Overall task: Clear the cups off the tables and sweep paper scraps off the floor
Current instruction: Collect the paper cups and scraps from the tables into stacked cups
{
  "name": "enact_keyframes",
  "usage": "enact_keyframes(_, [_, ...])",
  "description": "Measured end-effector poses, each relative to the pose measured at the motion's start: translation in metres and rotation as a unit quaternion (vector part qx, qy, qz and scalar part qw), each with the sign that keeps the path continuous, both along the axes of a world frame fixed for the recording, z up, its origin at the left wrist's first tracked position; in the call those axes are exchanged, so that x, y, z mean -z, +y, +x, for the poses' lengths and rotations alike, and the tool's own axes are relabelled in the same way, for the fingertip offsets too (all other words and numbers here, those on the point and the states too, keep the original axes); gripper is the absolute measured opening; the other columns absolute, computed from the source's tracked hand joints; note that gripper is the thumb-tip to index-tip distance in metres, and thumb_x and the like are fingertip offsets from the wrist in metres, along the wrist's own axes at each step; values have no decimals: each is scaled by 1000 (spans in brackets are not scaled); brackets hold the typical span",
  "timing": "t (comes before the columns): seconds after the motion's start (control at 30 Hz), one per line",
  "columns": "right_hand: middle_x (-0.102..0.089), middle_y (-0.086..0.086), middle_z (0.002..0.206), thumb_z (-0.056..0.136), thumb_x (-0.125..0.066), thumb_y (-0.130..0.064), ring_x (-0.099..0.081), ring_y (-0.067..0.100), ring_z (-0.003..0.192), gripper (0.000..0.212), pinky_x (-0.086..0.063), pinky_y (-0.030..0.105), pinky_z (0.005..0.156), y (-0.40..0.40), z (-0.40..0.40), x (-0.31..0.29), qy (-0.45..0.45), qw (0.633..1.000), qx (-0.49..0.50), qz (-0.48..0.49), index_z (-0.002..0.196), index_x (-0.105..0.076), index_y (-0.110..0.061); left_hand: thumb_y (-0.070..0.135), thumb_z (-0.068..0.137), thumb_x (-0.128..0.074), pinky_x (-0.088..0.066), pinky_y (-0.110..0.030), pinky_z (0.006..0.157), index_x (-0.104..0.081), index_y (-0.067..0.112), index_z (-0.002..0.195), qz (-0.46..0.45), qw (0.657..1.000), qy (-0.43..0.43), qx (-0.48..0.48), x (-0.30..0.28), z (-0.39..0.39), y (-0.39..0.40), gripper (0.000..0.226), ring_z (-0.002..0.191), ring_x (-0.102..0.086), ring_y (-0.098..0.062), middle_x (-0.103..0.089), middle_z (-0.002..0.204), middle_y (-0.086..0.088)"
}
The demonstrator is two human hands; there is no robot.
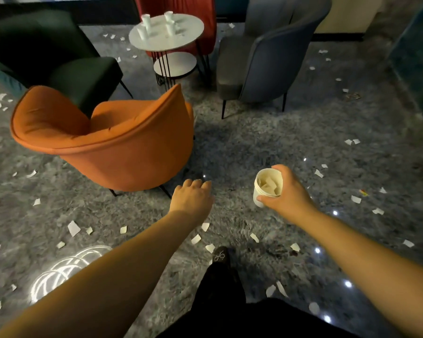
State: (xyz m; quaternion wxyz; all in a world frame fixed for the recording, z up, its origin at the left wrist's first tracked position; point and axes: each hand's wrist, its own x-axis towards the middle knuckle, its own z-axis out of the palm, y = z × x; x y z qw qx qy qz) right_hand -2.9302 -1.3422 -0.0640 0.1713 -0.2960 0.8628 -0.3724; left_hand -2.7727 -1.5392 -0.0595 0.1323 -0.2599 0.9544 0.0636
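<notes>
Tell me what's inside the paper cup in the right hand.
The paper cup, gripped by the right hand, holds pale folded paper scraps. They cover the cup's bottom, so anything beneath them is hidden.

No text, label, brand or number can be read anywhere (the pale mark on the shoe (220, 255) is illegible).

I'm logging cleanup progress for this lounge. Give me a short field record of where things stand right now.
right hand: grips a stack of paper cups with paper inside
left hand: held out, holds nothing
round table: four white cups standing on top
paper scraps: scattered across the grey floor
chairs: orange chair nearest, dark green, red and grey ones around the table
cups cleared: not yet
</notes>
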Motion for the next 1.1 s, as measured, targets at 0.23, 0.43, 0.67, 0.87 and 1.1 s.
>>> enact_keyframes(0.23, [-49,-1,124,63,-86,-27,-47,12,101,80,-37,23,79,-88,-97,-12,4,999,43,-17,129,-40,-25,47,101,-36,-34,-44,105,-33,24,148,2,999,1,40,-6,-112,-96,52,135,-35,-29,-42,148,-3])
enact_keyframes(0.43, [-48,-3,124,63,-86,-30,-48,15,107,80,-38,25,81,-142,-163,-13,8,999,43,-5,129,-40,-25,48,101,-33,-33,-43,105,-31,24,149,4,999,-8,48,-11,-184,-151,53,136,-34,-28,-40,149,-4])
enact_keyframes(0.67, [-48,-4,125,63,-85,-30,-51,15,105,80,-43,28,81,-219,-273,-3,-18,999,21,-15,129,-40,-27,48,101,-37,-34,-45,105,-33,25,148,17,1000,-8,20,-8,-283,-221,52,135,-35,-30,-42,148,-5])
enact_keyframes(0.87, [-47,-1,125,61,-86,-28,-51,17,105,79,-40,26,81,-299,-399,-11,-6,999,-9,-43,126,-41,-27,47,101,-36,-33,-44,105,-32,24,148,-1,1000,-4,-25,-15,-391,-288,53,135,-36,-30,-43,147,-5])
enact_keyframes(1.1, [-45,-3,119,60,-87,-25,-48,15,104,78,-37,25,82,-375,-497,-21,7,998,-64,-28,125,-43,-24,49,100,-35,-35,-44,101,-38,27,144,11,996,16,-89,-26,-466,-351,49,132,-38,-29,-47,144,-3])
